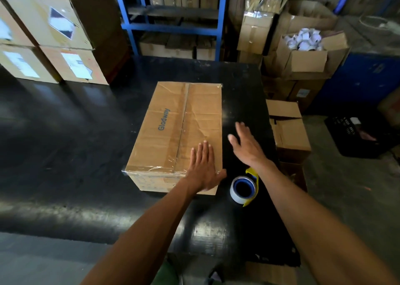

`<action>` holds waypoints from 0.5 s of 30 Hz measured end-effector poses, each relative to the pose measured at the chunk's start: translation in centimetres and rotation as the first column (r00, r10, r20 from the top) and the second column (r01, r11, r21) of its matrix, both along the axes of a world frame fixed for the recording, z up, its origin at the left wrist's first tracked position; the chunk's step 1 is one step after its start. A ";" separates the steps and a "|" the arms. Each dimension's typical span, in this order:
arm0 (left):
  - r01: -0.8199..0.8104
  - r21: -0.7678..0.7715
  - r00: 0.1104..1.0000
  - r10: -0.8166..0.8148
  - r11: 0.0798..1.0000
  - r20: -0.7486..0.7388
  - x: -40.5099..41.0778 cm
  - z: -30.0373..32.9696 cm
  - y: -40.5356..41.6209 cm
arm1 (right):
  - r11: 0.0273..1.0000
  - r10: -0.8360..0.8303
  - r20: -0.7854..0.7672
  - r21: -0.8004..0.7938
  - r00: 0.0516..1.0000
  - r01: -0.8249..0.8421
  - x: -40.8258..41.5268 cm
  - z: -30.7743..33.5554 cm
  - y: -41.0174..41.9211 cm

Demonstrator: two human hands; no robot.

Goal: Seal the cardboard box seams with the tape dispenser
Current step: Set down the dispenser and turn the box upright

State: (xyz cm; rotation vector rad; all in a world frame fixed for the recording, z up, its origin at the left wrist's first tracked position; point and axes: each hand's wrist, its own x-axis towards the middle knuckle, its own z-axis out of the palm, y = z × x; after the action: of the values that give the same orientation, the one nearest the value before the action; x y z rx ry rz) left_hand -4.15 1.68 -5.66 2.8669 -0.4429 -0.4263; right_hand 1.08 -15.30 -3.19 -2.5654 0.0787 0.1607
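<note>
A closed cardboard box [168, 122] printed "Glodway" lies on the black table [75, 154]. Clear tape runs along its centre seam and wraps the near edge. My left hand [203, 167] lies flat, fingers spread, on the box's near right corner. My right hand [246, 146] hovers open above the table just right of the box, holding nothing. The yellow tape dispenser [245, 187] with its blue-cored roll lies on the table near the box's front right corner, below my right wrist, untouched.
Stacked labelled cartons [54, 42] stand at the table's back left. Blue shelving [173, 25] rises behind. Off the right edge are a small carton [287, 126], an open box of white rolls [305, 48] and a black crate [357, 135].
</note>
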 end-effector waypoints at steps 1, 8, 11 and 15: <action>-0.046 -0.006 0.999 0.046 0.999 0.024 -0.2 0.0 0.0 | 0.994 0.102 0.004 -0.023 0.995 -0.102 1.2 0.3 1.1; -0.357 0.094 0.933 0.360 0.929 -0.021 -1.0 -0.1 2.6 | 0.833 0.409 -0.091 -0.369 0.908 -0.412 3.1 -2.5 5.3; -0.293 0.123 0.953 0.300 0.948 -0.043 -0.7 0.0 4.4 | 0.830 0.390 -0.035 -0.420 0.920 -0.368 2.3 -2.7 6.5; -0.113 0.180 0.988 0.130 0.977 -0.086 0.2 0.9 9.6 | 0.829 0.367 0.026 -0.463 0.930 -0.314 -0.2 -2.2 8.4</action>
State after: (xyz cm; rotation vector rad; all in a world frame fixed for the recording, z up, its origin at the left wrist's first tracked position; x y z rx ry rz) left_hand -3.98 11.23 -4.77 3.0028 -0.2207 -0.6079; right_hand 0.91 -6.93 -5.40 -3.0312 -0.4447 0.1414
